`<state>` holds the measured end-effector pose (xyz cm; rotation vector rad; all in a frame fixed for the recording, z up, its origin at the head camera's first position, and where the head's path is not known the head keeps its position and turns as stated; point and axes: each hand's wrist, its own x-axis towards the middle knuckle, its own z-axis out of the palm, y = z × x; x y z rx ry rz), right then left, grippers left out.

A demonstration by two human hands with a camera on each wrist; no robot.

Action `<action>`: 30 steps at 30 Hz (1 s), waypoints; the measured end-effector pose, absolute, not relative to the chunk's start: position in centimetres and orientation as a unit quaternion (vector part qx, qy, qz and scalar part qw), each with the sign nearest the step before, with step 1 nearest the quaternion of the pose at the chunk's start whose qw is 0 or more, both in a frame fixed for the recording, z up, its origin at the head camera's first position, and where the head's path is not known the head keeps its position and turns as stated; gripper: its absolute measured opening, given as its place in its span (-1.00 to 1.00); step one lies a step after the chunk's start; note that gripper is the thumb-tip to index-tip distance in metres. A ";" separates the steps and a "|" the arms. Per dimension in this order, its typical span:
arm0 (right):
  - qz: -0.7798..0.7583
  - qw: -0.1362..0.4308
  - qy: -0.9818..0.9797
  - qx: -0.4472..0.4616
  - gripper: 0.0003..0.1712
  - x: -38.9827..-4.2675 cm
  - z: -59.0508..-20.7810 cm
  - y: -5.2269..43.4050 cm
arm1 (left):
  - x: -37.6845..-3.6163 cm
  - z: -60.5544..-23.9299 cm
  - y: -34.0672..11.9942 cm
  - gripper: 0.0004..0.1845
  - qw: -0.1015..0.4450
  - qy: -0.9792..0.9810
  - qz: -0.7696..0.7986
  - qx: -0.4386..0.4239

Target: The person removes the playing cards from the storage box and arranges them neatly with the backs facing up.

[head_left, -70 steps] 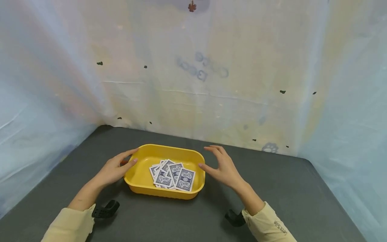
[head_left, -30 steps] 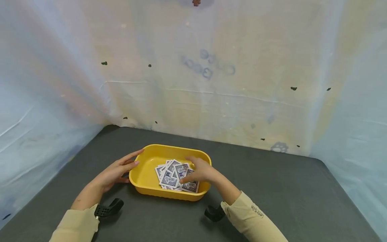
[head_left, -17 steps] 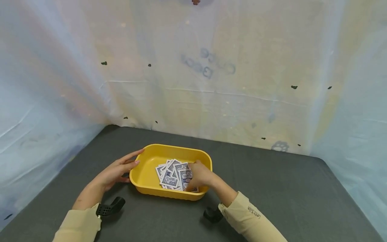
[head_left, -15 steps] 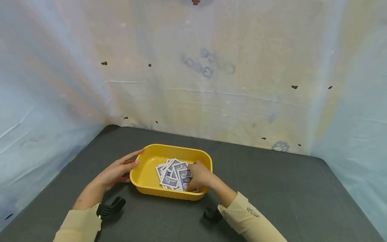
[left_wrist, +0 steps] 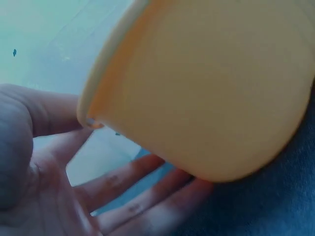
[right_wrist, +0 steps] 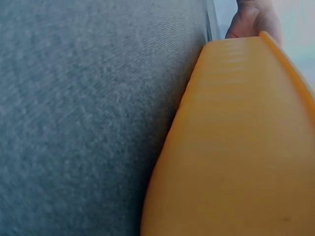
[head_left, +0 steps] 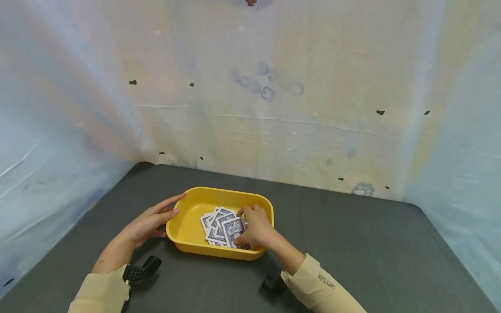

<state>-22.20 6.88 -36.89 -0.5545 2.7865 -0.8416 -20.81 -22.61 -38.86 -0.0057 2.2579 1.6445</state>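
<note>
A yellow plastic tray (head_left: 188, 228) with rounded corners stands on the dark table. Inside it lies a loose pile of playing cards (head_left: 219, 224), patterned blue backs up. My left hand (head_left: 146, 222) holds the tray's left end, thumb over the rim; in the left wrist view its other fingers (left_wrist: 147, 196) stretch along the outer wall. My right hand (head_left: 256, 228) reaches into the right half and grips cards there, thumb at the near side and fingers at the far side. How many cards it holds is hidden. Only the tray's outer wall (right_wrist: 231, 137) fills the right wrist view.
The grey-black tabletop (head_left: 352, 243) extends on both sides of the tray. Pale printed sheeting (head_left: 293, 108) hangs behind and at the sides. Black straps with dark pieces (head_left: 142, 268) sit at both wrists, close above the table.
My right hand has moved from outside the tray's right rim into it and gripped cards. The rightmost cards have shifted slightly left. My left hand has settled on the left rim.
</note>
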 end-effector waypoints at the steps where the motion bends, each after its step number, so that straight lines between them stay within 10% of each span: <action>1: -0.295 0.090 0.932 -0.193 -0.35 -22.3 -36.9 7.0 | -20.8 -38.8 -22.6 -0.27 0.174 0.796 0.579 -0.003; 13: -0.355 0.161 0.892 -0.229 -0.41 -23.0 -36.1 7.6 | -20.7 -38.3 -22.6 -0.27 0.192 0.791 0.581 -0.005; 30: -0.461 0.103 0.866 -0.166 -0.42 -23.7 -35.5 8.7 | -20.8 -38.4 -22.6 -0.27 0.197 0.791 0.579 0.008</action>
